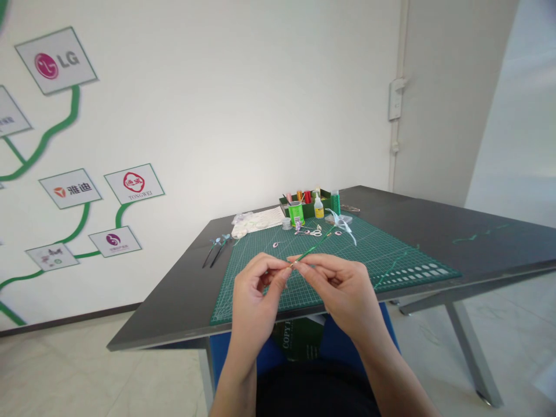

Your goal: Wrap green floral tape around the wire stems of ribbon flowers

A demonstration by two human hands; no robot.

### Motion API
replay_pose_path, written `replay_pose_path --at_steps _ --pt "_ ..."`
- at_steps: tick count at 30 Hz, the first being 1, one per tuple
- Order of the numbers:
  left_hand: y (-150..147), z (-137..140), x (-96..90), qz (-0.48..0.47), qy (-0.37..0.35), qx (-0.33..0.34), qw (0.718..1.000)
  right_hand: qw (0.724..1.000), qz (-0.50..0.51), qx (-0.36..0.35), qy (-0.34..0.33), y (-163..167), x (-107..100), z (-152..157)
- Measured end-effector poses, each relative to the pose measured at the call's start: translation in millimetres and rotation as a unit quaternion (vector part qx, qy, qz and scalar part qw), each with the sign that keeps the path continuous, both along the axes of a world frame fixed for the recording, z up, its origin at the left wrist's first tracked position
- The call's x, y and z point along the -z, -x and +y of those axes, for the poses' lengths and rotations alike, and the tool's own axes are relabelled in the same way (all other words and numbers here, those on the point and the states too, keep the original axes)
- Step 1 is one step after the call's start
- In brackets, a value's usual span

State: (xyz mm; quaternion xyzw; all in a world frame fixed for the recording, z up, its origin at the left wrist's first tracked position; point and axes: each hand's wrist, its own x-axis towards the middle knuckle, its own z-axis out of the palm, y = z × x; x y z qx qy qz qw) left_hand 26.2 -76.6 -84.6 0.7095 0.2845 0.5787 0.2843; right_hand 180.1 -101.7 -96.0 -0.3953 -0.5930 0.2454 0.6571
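Observation:
Above the near part of the green cutting mat (256, 278), my left hand (260, 289) and my right hand (350, 286) meet with their fingertips nearly touching. Both pinch the lower end of a thin green stem (310, 251), which looks wrapped in thread. The stem slants up and away to the right. Pale blue, petal-like strips (343, 223) spread at its far end and seem joined to it. A small orange-gold bit shows at the fingertips, too small to name.
Behind the mat stand a green cup (296, 213), a glue bottle (318, 208), a green thread spool (335, 202) and a box (284, 207) of coloured spools. Scissors (315, 233) lie nearby. Two dark sticks (220, 252) with blue tops lie left, white paper (263, 221) behind.

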Motion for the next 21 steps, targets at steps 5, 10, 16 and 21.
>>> replay_pose_path --at_steps 5,10,16,21 --pt "-1.1 1.2 3.7 -0.008 0.013 0.009 1.0 1.0 -0.006 0.001 0.002 0.7 -0.1 -0.8" --pt "-1.8 0.5 4.4 -0.01 0.001 0.0 1.0 1.0 0.007 -0.007 0.005 1.2 0.4 -0.4" --pt "-3.6 -0.1 5.4 -0.018 0.003 0.003 1.0 1.0 0.02 -0.02 0.009 1.2 1.6 0.2" --pt "-5.5 -0.7 4.6 -0.041 0.027 0.034 0.998 0.999 0.027 -0.028 0.007 1.3 2.2 0.6"
